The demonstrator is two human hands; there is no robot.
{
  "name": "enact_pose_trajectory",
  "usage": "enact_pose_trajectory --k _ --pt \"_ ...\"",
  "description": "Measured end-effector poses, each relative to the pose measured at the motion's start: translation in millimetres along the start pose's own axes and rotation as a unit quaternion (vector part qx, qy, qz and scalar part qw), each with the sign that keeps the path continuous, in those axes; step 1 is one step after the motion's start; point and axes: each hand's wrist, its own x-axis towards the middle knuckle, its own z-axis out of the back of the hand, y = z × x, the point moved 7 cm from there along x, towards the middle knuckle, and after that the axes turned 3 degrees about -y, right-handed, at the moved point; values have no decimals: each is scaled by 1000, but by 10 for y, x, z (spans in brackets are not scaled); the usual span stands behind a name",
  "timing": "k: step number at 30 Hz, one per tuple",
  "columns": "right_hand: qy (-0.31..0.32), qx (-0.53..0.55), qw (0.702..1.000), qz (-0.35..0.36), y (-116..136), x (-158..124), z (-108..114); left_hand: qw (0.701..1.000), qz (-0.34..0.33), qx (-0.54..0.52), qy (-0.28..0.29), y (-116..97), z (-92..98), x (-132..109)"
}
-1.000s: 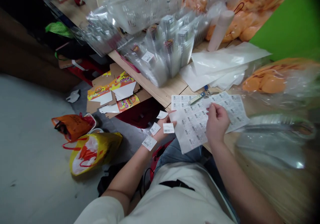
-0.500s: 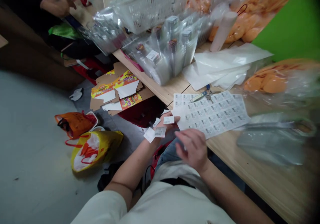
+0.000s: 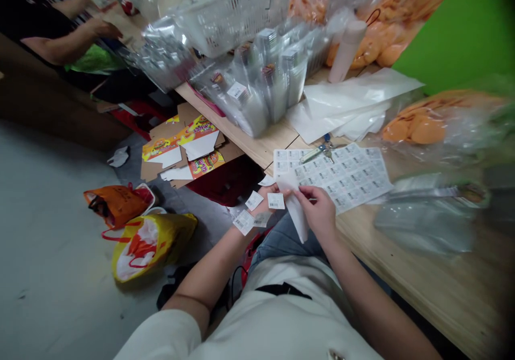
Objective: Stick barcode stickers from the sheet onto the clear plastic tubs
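Observation:
Several small white barcode stickers (image 3: 276, 201) are stuck on the back of my left hand (image 3: 269, 193) and on the wrist. That hand pinches the top of a folded white label backing sheet (image 3: 296, 215), its fingers partly hidden. My right hand (image 3: 319, 208) has thumb and forefinger closed on the sheet's right edge. The folded sheet hangs over the table's front edge, above my lap. Beyond it, sheets of printed barcode labels (image 3: 356, 175) lie on the table (image 3: 386, 247). Keys (image 3: 329, 155) and a slim cutter-like tool (image 3: 313, 154) rest on those labels.
Clear-bagged goods (image 3: 257, 86) stand behind a gap of tabletop, near a white basket (image 3: 241, 14). White sheets (image 3: 346, 100), a pink bottle (image 3: 346, 51) and bags of orange items (image 3: 422, 124) lie further right. Flattened cartons (image 3: 193, 140) and a yellow bag (image 3: 161, 242) are left. A co-worker's arm (image 3: 76, 38) shows far left.
My right hand has moved up to the backing sheet and gripped its edge. The sheet is now folded and hangs lower, while my left hand has turned slightly. The co-worker's arms have shifted.

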Motion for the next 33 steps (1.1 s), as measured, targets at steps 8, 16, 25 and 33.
enact_pose_trajectory --k 8,16,25,33 --pt "-46 35 997 -41 -60 169 390 999 -27 17 -14 -135 -7 36" --pt "-18 -82 814 575 1252 -1044 -137 998 -2 -29 -59 -203 25 85" --pt "96 -19 958 271 600 -789 -3 998 -13 -49 -42 -306 113 36" --pt "131 236 927 -259 -473 -767 -35 998 25 -48 -30 -20 129 -334"
